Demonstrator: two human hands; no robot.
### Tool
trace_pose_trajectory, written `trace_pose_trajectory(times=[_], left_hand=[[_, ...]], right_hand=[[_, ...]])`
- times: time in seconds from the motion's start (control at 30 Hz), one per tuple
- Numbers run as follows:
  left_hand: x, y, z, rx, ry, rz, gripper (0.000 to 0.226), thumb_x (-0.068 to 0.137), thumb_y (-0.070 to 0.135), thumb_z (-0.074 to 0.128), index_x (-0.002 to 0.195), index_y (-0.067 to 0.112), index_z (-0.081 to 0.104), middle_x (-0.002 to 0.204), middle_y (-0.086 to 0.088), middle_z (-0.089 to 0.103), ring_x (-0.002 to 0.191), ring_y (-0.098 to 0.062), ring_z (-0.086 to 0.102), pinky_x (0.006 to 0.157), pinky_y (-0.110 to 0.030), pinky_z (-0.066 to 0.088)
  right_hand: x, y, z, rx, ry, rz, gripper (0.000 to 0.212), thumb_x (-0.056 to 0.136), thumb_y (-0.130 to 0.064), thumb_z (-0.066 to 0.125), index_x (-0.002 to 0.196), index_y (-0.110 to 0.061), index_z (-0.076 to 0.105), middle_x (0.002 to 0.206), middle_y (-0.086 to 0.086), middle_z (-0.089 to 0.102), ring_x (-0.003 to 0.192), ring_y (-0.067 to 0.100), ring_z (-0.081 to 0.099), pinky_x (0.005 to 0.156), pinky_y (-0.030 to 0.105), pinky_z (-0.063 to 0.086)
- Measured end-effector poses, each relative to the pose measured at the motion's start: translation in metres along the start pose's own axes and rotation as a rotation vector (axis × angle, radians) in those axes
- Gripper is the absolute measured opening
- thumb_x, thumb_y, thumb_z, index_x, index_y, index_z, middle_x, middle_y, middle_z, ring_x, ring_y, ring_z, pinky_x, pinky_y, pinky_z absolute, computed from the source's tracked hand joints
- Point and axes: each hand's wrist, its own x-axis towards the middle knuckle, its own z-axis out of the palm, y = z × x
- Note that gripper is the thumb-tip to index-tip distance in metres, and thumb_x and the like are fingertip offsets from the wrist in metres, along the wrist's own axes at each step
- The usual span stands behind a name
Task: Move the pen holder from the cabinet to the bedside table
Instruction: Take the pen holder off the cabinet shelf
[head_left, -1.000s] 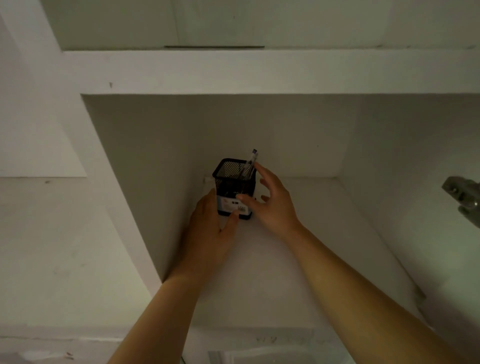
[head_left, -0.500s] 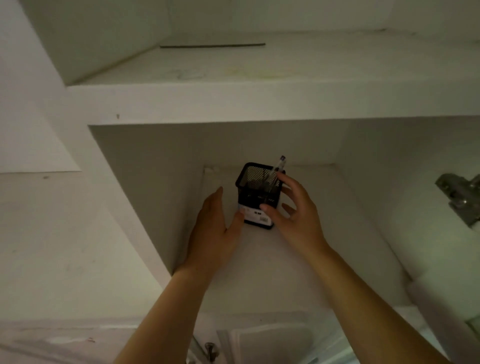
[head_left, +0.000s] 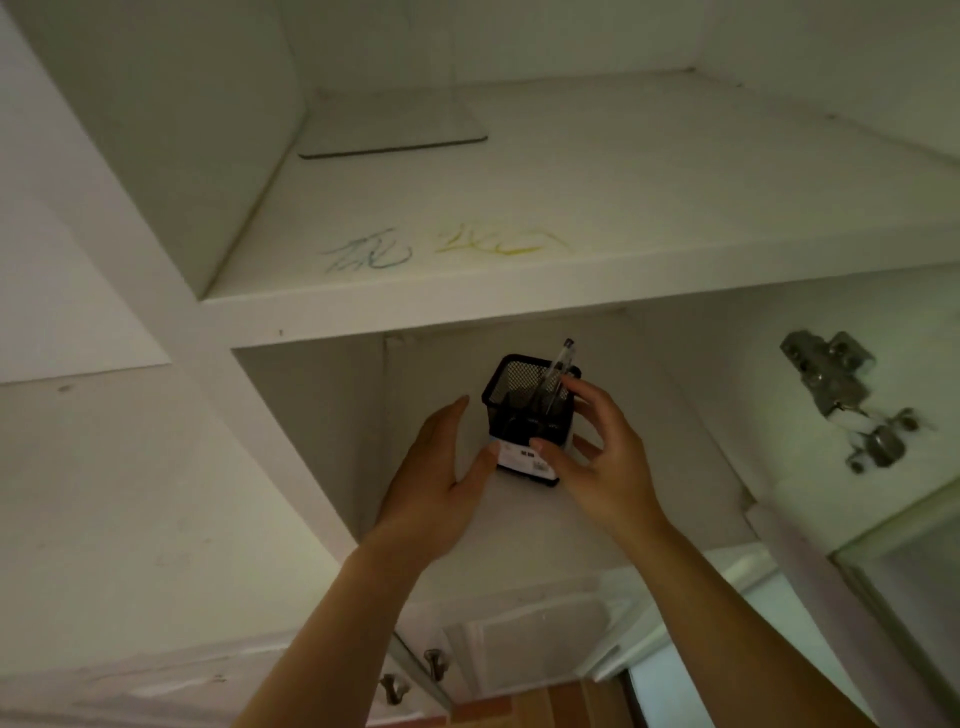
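A black mesh pen holder (head_left: 524, 410) with a white label low on its front stands upright in the white cabinet compartment (head_left: 519, 525), away from the back wall. A clear pen (head_left: 558, 366) sticks up from it, leaning right. My left hand (head_left: 436, 483) presses on the holder's left side, thumb at the label's lower left corner. My right hand (head_left: 608, 467) wraps the right side, thumb on the front label and fingers round the far edge. I cannot tell whether the base still touches the shelf.
The shelf above (head_left: 467, 249) carries blue and yellow scribbles and a thin flat sheet (head_left: 395, 124) at its back. A metal hinge (head_left: 831, 384) juts from the right wall beside an open glass door (head_left: 914, 571). Two knobs (head_left: 436, 662) and wooden floor (head_left: 561, 706) lie below.
With both hands on it, the pen holder has come from the back left corner toward the shelf's front. My view has shifted, so the upper shelf's top surface now shows.
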Motion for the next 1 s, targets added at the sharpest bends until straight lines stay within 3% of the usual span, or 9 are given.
trace_pose_trajectory(times=[0.17,0.33,0.53,0.73,1.0], left_hand=[[-0.017,0.002,-0.011,0.075,-0.077,0.108,0.055,0.092,0.040,0.042,0.142,0.031,0.022,0.149,0.011,0.026,0.121,0.008,0.021,0.101,-0.016,0.019],[-0.029,0.007,-0.007,0.134,-0.159,0.195,0.053,0.091,0.043,0.039,0.140,0.028,0.028,0.146,0.008,0.033,0.129,-0.004,0.031,0.100,-0.017,0.023],[-0.048,0.014,-0.003,0.230,-0.203,0.300,0.058,0.086,0.053,0.033,0.138,0.028,0.032,0.143,0.004,0.039,0.126,-0.013,0.040,0.102,-0.026,0.033],[-0.084,0.027,-0.020,0.273,-0.158,0.351,0.055,0.088,0.051,0.035,0.139,0.028,0.032,0.143,0.005,0.039,0.126,-0.011,0.041,0.100,-0.024,0.031],[-0.159,0.060,-0.018,0.276,-0.019,0.330,0.053,0.088,0.051,0.036,0.136,0.029,0.035,0.136,0.006,0.048,0.120,-0.010,0.046,0.095,-0.026,0.036]], right_hand=[[-0.043,-0.014,-0.025,-0.044,0.085,0.035,0.060,0.075,-0.013,0.075,0.120,-0.039,0.046,0.129,-0.003,0.053,0.120,-0.001,0.047,0.088,0.016,0.049],[-0.079,-0.027,-0.040,-0.014,0.204,0.083,0.056,0.074,-0.016,0.073,0.121,-0.033,0.048,0.128,-0.002,0.053,0.120,0.003,0.048,0.081,0.018,0.052],[-0.118,-0.046,-0.056,-0.037,0.288,0.099,0.057,0.076,-0.009,0.073,0.119,-0.038,0.048,0.125,-0.016,0.052,0.118,-0.002,0.048,0.079,0.014,0.051],[-0.149,-0.071,-0.068,-0.035,0.300,0.085,0.058,0.075,-0.011,0.074,0.122,-0.035,0.049,0.128,-0.012,0.053,0.118,-0.001,0.049,0.086,0.021,0.053],[-0.204,-0.101,-0.083,-0.027,0.227,0.050,0.058,0.075,-0.015,0.075,0.125,-0.031,0.049,0.127,-0.014,0.053,0.118,0.002,0.050,0.084,0.032,0.056]])
